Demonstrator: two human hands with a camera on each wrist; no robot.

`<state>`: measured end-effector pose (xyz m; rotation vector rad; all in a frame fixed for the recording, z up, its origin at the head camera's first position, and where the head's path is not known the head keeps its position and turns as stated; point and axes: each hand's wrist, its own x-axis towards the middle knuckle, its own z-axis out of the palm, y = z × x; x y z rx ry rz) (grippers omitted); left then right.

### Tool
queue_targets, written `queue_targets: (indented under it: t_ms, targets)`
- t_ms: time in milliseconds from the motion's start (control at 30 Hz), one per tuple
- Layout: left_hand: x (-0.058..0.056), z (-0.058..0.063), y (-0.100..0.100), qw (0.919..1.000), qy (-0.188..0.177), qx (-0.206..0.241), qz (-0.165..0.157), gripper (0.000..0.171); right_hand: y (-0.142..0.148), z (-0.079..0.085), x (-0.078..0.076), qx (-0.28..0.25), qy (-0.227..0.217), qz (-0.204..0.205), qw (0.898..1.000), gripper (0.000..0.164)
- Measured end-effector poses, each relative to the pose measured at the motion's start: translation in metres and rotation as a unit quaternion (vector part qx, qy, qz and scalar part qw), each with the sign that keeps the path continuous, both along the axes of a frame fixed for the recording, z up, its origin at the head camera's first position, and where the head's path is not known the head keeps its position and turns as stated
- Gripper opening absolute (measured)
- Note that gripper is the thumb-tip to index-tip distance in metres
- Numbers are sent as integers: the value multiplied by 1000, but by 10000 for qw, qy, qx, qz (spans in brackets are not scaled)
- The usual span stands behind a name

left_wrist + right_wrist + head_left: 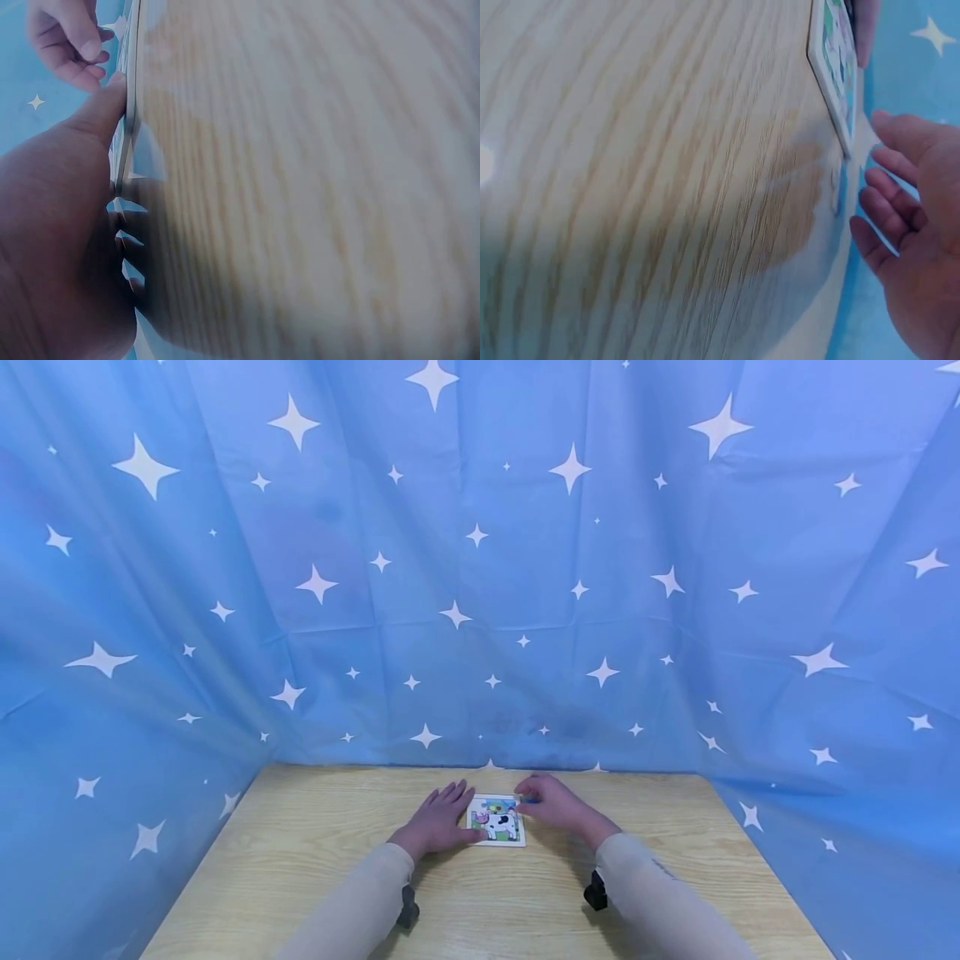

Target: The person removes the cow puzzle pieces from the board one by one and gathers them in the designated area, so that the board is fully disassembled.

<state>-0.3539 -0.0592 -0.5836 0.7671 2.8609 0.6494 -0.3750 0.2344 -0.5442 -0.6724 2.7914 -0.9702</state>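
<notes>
A small square jigsaw puzzle (501, 828) in a white-edged tray lies on the table, with a black-and-white cow pictured on it. My left hand (442, 822) rests at its left side, fingers spread and straight, the thumb over the lower left edge. In the left wrist view that thumb (112, 97) presses on the tray's rim. At the upper right corner, my right hand (553, 802) bends its fingers and pinches a small blue and yellow puzzle piece (529, 798), mostly hidden by the fingertips. The right wrist view shows the right hand (922, 202) beside the tray (831, 97).
The wood-grain table (300, 860) reaches to a blue curtain (510, 568) with white stars behind it and at both sides. A black wrist camera (596, 892) sits under the right sleeve, another (407, 907) under the left.
</notes>
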Motion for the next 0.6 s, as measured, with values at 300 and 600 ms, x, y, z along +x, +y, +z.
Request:
queue_targets:
  t_ms: [300, 600]
  targets:
    - [-4, -4, 0, 10000, 13, -37, -22, 101, -23, 7, 1, 224, 109, 506, 9984, 38]
    - [-2, -3, -1, 9999, 38, 12, -105, 102, -39, 6, -3, 625, 227, 828, 9943, 36]
